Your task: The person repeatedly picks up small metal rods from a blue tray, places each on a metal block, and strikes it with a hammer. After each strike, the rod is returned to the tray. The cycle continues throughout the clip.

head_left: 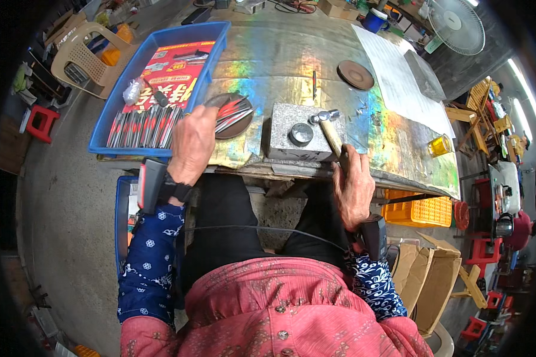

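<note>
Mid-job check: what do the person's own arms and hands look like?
The left hand and right hand are ungloved. On the left: a navy fabric oversleeve with white flowers and a dark, red-edged, boxy wrist device. On the right: a navy fabric oversleeve with white scrolls and a black wrist device. Pink patterned shirt sleeves show above.

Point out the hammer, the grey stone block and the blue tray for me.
Hammer [330,134]: head view, on its wooden handle.
Grey stone block [289,114]: head view, on its bare top.
Blue tray [178,35]: head view, on its far wall.
</note>
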`<state>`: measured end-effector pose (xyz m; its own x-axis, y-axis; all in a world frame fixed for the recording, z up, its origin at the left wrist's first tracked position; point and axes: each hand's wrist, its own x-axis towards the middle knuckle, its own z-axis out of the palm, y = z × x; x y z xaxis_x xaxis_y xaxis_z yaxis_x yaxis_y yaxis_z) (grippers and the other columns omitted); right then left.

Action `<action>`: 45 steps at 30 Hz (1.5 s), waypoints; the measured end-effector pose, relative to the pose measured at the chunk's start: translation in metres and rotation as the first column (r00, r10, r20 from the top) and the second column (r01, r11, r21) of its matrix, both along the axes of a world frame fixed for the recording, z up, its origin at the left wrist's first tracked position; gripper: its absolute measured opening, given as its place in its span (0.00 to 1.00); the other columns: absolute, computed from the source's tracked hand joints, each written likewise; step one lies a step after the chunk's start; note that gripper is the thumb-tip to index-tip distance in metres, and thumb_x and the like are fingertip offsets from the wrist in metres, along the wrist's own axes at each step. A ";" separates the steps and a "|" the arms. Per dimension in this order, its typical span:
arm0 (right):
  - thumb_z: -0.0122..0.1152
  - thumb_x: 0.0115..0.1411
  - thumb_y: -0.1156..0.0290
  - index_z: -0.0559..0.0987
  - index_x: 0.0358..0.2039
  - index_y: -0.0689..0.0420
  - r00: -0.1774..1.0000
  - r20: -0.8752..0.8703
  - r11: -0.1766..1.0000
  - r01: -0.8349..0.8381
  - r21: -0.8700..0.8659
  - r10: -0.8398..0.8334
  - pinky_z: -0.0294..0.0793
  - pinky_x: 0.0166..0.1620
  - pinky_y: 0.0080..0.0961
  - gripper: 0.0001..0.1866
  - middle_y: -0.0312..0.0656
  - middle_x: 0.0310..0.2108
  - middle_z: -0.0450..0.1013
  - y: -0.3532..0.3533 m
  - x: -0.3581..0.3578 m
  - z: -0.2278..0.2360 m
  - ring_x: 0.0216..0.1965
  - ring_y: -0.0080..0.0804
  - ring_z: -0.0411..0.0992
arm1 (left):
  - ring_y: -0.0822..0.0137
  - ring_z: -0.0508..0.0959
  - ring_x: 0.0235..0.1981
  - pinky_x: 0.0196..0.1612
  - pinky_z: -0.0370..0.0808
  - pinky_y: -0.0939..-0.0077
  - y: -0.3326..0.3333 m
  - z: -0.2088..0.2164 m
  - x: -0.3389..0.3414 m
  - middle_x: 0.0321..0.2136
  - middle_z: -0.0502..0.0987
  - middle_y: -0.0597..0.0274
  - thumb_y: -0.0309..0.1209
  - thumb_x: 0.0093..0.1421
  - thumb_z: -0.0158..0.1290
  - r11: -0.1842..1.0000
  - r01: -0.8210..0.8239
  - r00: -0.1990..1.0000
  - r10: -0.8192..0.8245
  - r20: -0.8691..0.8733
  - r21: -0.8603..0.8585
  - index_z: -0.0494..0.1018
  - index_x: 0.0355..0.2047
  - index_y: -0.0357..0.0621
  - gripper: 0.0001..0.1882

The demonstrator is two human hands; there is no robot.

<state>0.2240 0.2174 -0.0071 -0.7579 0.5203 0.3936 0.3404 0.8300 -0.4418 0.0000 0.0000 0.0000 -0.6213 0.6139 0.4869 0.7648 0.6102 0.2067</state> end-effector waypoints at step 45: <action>0.60 0.57 0.73 0.68 0.54 0.57 0.999 0.038 0.995 -0.041 0.092 0.038 0.73 0.38 0.41 0.24 0.52 0.37 0.70 0.002 0.000 0.003 0.37 0.53 0.72 | 0.39 0.78 0.34 0.36 0.75 0.50 -0.060 -0.015 -0.091 0.30 0.77 0.36 0.24 0.46 0.57 0.812 -0.326 0.895 0.430 0.117 -0.485 0.75 0.28 0.31 0.09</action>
